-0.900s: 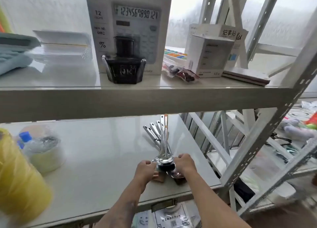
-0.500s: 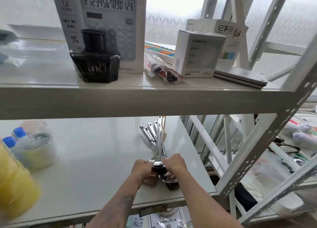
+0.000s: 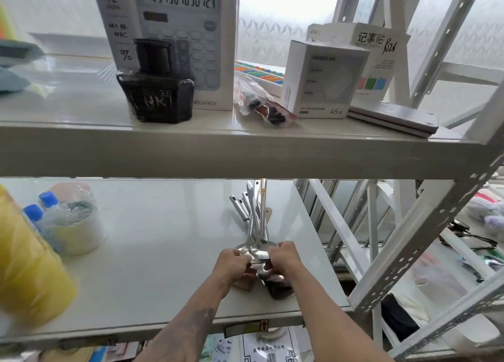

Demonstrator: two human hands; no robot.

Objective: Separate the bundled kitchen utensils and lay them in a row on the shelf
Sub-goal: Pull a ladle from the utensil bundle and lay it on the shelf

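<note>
lower shelf (image 3: 152, 266): utensil bundle (image 3: 256, 225) at right front, handles pointing back | wrapped bottles (image 3: 62, 220) far left | upper shelf (image 3: 218, 154): ink bottle (image 3: 158, 89) before calculator box (image 3: 174, 34) | charger box (image 3: 324, 81) to its right

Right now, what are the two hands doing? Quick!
Left hand: closed on the bundled utensils at their head end.
Right hand: closed on the same bundle, from the other side.

Polished metal utensils (image 3: 256, 225) in my grip, glossy white shelf (image 3: 163, 252), glossy black ink bottle (image 3: 156, 89), matt cardboard box (image 3: 324, 78)
</note>
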